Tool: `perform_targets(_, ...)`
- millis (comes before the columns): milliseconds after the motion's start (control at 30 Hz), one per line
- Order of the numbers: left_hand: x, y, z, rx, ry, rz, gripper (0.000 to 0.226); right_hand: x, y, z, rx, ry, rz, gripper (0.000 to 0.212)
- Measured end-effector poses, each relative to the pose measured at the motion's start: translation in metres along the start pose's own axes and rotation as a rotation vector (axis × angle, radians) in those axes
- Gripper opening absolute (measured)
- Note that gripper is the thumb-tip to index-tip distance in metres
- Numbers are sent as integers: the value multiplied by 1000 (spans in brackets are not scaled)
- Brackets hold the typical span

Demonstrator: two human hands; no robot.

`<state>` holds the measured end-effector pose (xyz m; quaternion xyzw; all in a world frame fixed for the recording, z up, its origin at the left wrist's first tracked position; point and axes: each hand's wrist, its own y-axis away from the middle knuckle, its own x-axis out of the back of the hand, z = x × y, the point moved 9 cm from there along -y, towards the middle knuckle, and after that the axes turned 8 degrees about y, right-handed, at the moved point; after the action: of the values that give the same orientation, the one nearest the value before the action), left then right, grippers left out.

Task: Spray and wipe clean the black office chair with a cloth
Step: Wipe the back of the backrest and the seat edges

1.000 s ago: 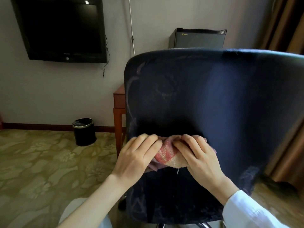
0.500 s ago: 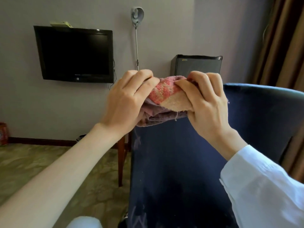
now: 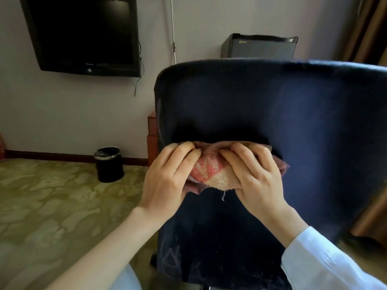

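Left hand (image 3: 167, 176) and right hand (image 3: 257, 178) gripping bunched cloth (image 3: 211, 172) between them, pressed against chair back (image 3: 272, 114)

Left hand (image 3: 165, 181): bare, forearm (image 3: 100, 248) uncovered.
Right hand (image 3: 257, 178): bare, long white sleeve (image 3: 326, 262) cuffed at wrist.

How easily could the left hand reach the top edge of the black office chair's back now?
Probably yes: the left hand grips the pink and beige terry cloth mid-back, and nothing covers the black chair back above it.
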<state>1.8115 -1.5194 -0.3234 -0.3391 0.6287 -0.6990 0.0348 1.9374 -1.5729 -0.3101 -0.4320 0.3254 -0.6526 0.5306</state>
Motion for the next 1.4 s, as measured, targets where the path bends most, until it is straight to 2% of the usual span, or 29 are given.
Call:
perform_targets(200,-38,48,-1,-54,46,-89,56,-20,58,-17,58,-19,-94,27)
perform_targets(367,-37,38,5,-81,27,-58,50,-21,60,-13,98,2,-117,27)
perform_targets(567,-48,31,22,-147,22,-103,49,-18,72,2,95,4,-134,28)
perform_targets(633,-56,32,27,-182,8,-125,38,-17,78,9,100,5,-149,29)
perform_targets(733,-66,33,34,-174,22,-161,52,-19,87,17,103,11,-187,32)
perform_targets(900,-66,24,62,-233,42,-113,26,-10,92,33,54,-2,-235,32)
perform_targets(1000,-52,6,79,-272,18,-113,29,17,75,44,0,-58,-151,37)
perform_targets(1067,-32,-13,87,-294,-6,-55,29,37,55,54,-47,-65,-65,44)
perform_targets(1167,9,-53,88,-287,-66,70,30,62,8,68,-87,-64,52,43)
perform_targets(1300,66,-103,70,-205,-129,158,28,87,-73,72,-46,-43,143,41)
perform_targets(1400,94,-124,58,-151,-137,139,38,96,-111,67,-2,-40,165,40)
